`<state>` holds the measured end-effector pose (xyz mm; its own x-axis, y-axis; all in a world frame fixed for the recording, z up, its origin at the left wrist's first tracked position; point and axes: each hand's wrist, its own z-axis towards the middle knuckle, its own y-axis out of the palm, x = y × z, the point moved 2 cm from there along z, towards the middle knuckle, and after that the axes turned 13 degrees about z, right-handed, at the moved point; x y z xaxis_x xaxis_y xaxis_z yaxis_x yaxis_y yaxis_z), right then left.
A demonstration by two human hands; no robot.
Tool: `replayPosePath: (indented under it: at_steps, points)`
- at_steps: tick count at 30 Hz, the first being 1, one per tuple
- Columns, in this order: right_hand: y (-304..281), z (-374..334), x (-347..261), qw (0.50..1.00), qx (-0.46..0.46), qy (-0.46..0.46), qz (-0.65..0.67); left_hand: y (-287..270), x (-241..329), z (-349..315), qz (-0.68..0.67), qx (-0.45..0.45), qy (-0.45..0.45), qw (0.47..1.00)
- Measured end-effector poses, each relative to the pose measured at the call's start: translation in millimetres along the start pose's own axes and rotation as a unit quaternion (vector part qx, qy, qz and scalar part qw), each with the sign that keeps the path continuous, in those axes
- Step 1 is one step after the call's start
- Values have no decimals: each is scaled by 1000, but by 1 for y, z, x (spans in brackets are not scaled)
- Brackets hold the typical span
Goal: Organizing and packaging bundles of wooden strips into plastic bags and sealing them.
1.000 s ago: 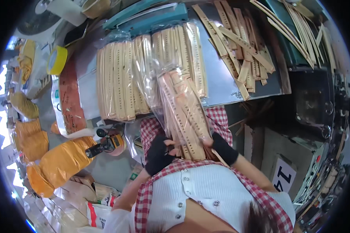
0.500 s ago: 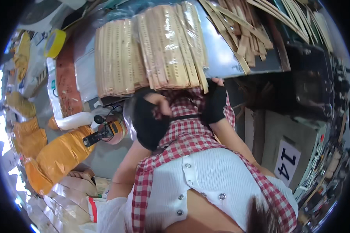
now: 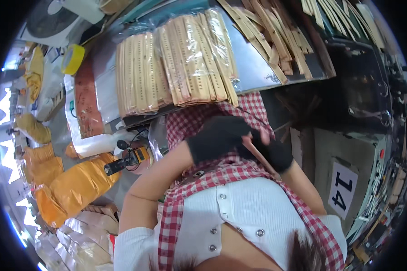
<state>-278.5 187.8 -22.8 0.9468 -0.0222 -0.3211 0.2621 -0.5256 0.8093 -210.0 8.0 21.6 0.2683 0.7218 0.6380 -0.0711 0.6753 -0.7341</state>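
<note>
Gloved hands meet over a thin wooden strip, just off the worktop's near edge.

The left hand [image 3: 217, 137] and right hand [image 3: 273, 153], both in black gloves, are drawn close to the body. Their grip closes around one wooden strip [image 3: 257, 156], which runs slantwise between them. Two clear-wrapped bundles of wooden strips [image 3: 176, 67] lie side by side at the worktop's [image 3: 257, 72] near edge; loose strips [image 3: 276, 36] are piled toward its right.
</note>
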Motion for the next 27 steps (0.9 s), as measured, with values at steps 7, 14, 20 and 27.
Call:
replayPosePath:
  at_steps: [7, 14, 20, 27]
  points:
    - [7, 3, -46, 757, 135, -186, -612, -105, -69, 10, 267, 202, -163, 928]
    - [40, 32, -43, 569, 160, -202, -781, -71, -94, 19, 365, 189, -154, 899]
    - [92, 94, -79, 485, 36, -469, -738, -85, -96, -54, 294, 352, -197, 866]
    - [40, 163, -95, 478, 49, -499, -722, -69, -114, -44, 396, 261, -213, 854]
